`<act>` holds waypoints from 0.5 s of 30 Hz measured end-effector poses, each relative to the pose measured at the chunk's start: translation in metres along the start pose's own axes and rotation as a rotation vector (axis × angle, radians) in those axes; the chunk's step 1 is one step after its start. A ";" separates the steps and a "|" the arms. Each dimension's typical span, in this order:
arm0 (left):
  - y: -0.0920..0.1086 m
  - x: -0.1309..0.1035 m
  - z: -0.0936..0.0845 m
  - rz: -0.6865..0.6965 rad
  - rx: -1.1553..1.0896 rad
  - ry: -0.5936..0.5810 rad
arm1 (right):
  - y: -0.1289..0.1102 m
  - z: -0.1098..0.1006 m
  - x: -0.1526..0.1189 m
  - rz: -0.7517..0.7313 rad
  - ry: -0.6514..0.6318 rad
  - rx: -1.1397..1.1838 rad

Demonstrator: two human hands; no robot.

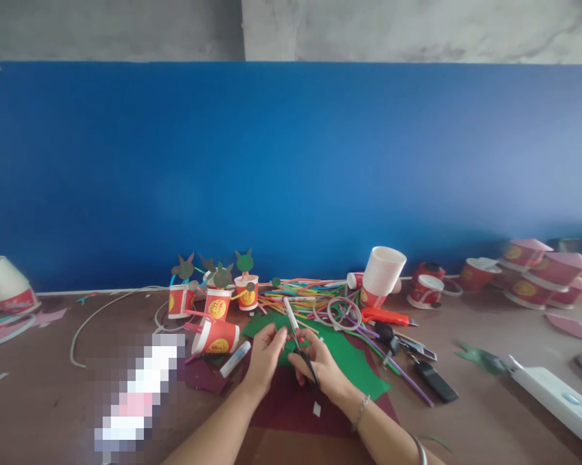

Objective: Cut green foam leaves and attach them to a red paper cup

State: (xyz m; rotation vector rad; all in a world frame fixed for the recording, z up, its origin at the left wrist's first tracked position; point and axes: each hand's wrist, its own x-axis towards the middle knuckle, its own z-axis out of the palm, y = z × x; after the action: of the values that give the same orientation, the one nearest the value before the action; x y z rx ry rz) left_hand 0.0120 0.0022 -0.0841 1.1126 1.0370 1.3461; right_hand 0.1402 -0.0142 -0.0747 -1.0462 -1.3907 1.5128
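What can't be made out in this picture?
All head view:
Whether the left hand holds anything: its own curl hides it.
Scissors: handles partly covered by the right hand.
Bright patch, lower left: masked by pixelation.
Long white object: cut off by the right edge.

Here's a pale cord [72,345] curling left of the hands [266,354], black fob [436,381] lying right, blue panel [291,174] rising beyond!
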 end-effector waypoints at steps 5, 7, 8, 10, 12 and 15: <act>0.001 0.000 0.000 -0.005 0.004 -0.012 | 0.001 0.000 0.000 -0.003 0.008 -0.018; 0.000 0.000 0.000 -0.007 -0.001 -0.017 | 0.000 0.000 0.000 -0.004 0.010 -0.014; 0.000 0.000 0.000 -0.008 -0.006 -0.020 | 0.000 0.001 0.000 -0.006 0.012 -0.010; -0.001 0.001 0.000 -0.011 -0.014 -0.022 | -0.002 0.001 -0.001 -0.009 0.011 -0.004; -0.001 0.001 0.000 -0.016 -0.020 -0.023 | -0.003 0.001 -0.001 -0.010 0.008 -0.005; 0.000 0.001 0.000 -0.019 -0.020 -0.032 | -0.003 0.002 -0.001 0.000 0.007 -0.014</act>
State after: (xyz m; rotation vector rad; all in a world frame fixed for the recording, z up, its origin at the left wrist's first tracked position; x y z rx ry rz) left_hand 0.0119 0.0032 -0.0843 1.1038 1.0064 1.3172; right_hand 0.1392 -0.0155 -0.0714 -1.0589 -1.3980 1.5003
